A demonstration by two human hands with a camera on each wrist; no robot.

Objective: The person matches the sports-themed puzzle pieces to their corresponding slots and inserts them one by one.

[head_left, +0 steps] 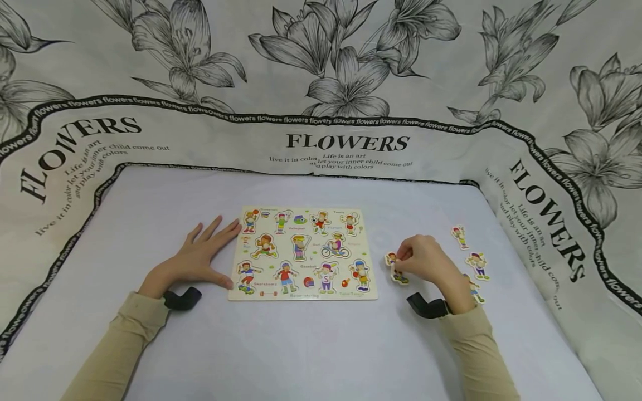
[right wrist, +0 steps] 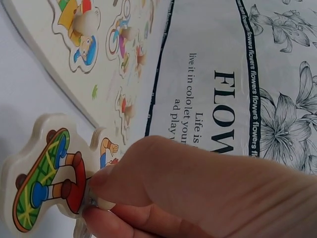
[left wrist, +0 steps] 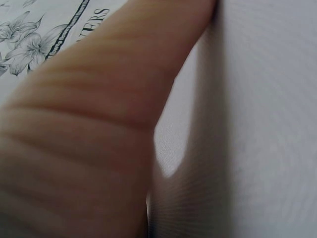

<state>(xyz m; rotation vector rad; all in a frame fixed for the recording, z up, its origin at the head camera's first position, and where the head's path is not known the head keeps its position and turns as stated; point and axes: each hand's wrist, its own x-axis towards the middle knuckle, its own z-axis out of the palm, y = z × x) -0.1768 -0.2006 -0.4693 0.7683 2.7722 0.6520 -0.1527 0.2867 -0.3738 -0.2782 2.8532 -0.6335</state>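
Observation:
A wooden peg puzzle board [head_left: 287,271] with pictures of children at sports lies flat on the white table. My left hand [head_left: 199,259] is spread beside the board, its index finger and thumb at the board's left edge; mostly the thumb side fills the left wrist view. Right of the board, my right hand [head_left: 427,259] pinches a skateboarder puzzle piece [right wrist: 52,173] between thumb and fingers near its middle. The piece is tilted in the right wrist view, and the fingers hide part of it.
Right of my right hand lie other puzzle pieces: one near the back [head_left: 459,237], one in a purple outfit [head_left: 478,265], and one partly hidden by the wrist [head_left: 474,289]. A flower-printed cloth [head_left: 346,147] rises behind the table and along its sides.

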